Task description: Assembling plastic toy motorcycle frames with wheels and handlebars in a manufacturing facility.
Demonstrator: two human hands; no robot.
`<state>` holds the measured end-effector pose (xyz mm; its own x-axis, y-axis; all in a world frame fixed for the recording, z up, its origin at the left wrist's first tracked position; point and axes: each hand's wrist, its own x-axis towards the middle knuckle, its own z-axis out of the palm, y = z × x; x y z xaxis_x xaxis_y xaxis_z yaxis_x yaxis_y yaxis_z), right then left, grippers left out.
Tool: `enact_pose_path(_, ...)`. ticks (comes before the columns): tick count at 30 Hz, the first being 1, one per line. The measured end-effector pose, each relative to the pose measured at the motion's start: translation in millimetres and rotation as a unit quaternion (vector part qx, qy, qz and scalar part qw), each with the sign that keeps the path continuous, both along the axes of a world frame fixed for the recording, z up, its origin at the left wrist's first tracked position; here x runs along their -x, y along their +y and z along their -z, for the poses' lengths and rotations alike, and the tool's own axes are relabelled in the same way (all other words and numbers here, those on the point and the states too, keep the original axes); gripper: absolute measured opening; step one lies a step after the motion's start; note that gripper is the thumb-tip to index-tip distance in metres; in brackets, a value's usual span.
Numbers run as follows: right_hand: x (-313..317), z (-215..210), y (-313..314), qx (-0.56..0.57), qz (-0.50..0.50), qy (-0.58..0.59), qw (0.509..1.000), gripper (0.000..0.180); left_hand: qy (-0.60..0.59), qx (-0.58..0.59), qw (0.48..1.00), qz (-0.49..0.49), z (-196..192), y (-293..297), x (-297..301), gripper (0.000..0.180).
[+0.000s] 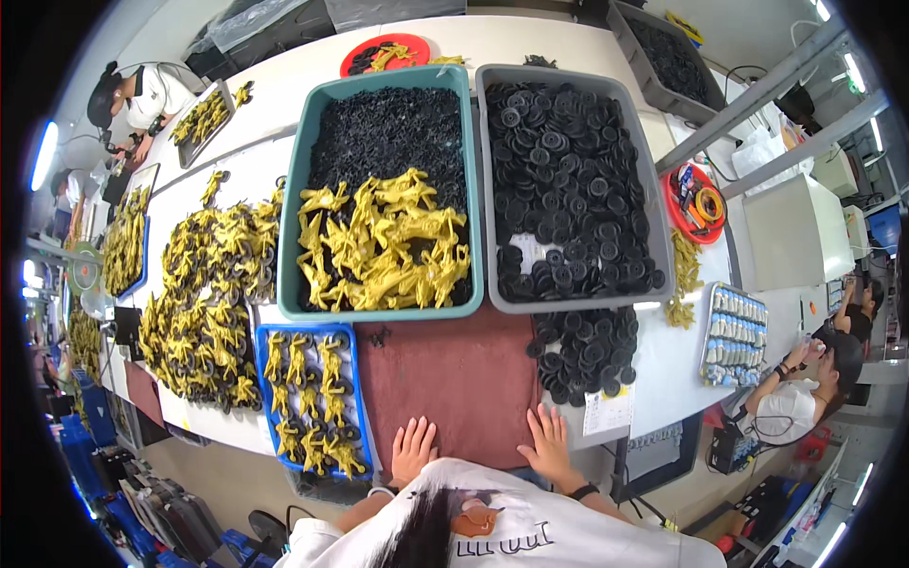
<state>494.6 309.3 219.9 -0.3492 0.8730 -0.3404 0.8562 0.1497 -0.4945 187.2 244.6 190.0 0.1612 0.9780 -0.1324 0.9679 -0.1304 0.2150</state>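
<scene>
Where the maroon mat [450,383] ends, the left hand [413,452] and right hand [550,449] (fingers loosely spread) lie palm-down.

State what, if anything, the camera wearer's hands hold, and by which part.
Nothing: the left hand and right hand both lie open and empty at the red mat.

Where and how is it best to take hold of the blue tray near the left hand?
Probably both long rims of the blue tray, from the near end: these raised edges run front to back, and yellow parts occupy the middle.
</scene>
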Motion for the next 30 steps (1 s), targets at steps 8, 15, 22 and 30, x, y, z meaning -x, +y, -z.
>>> enact_pose_path(8,2,-2,3,-0.054,0.009,0.010,0.998,0.082,-0.082,-0.049,0.995,-0.019,-26,13,-10,0.051)
enact_pose_path(15,6,7,6,-0.121,0.040,0.039,0.991,0.081,-0.067,-0.088,0.994,-0.015,-19,15,-10,0.050)
enact_pose_path(22,6,9,-4,-0.133,0.051,0.051,0.989,0.079,-0.069,-0.111,0.991,-0.024,-17,8,-12,0.050)
enact_pose_path(30,2,12,-3,-0.144,0.034,0.073,0.986,0.078,-0.160,-0.131,0.977,-0.059,-26,4,-10,0.047)
